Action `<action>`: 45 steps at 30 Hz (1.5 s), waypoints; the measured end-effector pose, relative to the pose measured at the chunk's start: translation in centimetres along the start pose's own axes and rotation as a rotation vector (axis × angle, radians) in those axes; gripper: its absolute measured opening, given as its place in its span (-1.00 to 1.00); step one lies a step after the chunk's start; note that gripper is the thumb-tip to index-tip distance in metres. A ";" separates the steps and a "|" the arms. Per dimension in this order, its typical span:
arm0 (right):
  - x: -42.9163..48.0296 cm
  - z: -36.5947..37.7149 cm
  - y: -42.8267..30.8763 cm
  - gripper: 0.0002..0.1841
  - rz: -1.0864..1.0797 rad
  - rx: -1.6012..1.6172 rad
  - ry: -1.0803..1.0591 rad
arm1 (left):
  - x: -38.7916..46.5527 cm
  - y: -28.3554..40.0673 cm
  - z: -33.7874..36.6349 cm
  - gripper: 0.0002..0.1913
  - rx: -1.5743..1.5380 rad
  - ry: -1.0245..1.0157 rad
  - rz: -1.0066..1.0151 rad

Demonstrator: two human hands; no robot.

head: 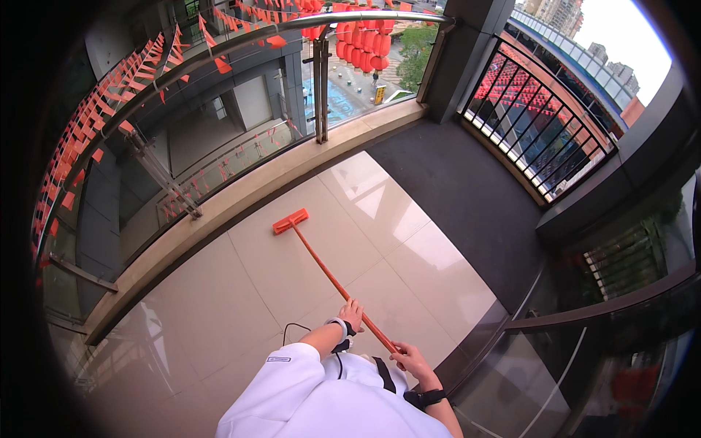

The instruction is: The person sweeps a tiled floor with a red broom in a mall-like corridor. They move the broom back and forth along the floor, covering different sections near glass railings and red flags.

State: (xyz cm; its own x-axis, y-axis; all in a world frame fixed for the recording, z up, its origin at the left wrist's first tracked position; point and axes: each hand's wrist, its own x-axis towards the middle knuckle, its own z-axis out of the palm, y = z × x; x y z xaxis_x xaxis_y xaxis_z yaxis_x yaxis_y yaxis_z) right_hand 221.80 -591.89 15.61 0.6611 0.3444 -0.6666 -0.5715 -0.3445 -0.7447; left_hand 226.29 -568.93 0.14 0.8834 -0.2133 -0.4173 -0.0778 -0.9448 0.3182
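A push broom with an orange-red head point(291, 221) rests on the glossy beige floor tiles, its long reddish-brown handle point(323, 264) slanting down towards me. My left hand point(351, 316) lies on the middle of the handle, with some fingers extended; how firmly it grips is hard to see. My right hand point(409, 359) is closed around the handle's near end, beside my waist. Bands circle both wrists, and a black cable loops near my left forearm.
A curved metal-and-glass railing point(323, 87) on a low ledge point(257, 180) borders the far side and left. Dark flooring point(454, 191) lies to the right, below a black barred railing point(539, 117). Dark-framed glass point(520, 378) stands at lower right. Red lanterns point(366, 44) hang outside.
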 end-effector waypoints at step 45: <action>0.5 19.6 -7.6 -0.45 0.115 -0.094 -0.201 | -13.8 -17.6 -5.0 -0.30 -0.127 0.102 0.202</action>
State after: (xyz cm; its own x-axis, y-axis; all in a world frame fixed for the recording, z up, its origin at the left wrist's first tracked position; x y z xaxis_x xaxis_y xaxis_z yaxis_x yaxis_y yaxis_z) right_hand 216.89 -571.96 20.32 0.4785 0.4618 -0.7468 -0.5836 -0.4683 -0.6634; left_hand 217.75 -548.10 4.53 0.8984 -0.3621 -0.2487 -0.2040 -0.8454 0.4937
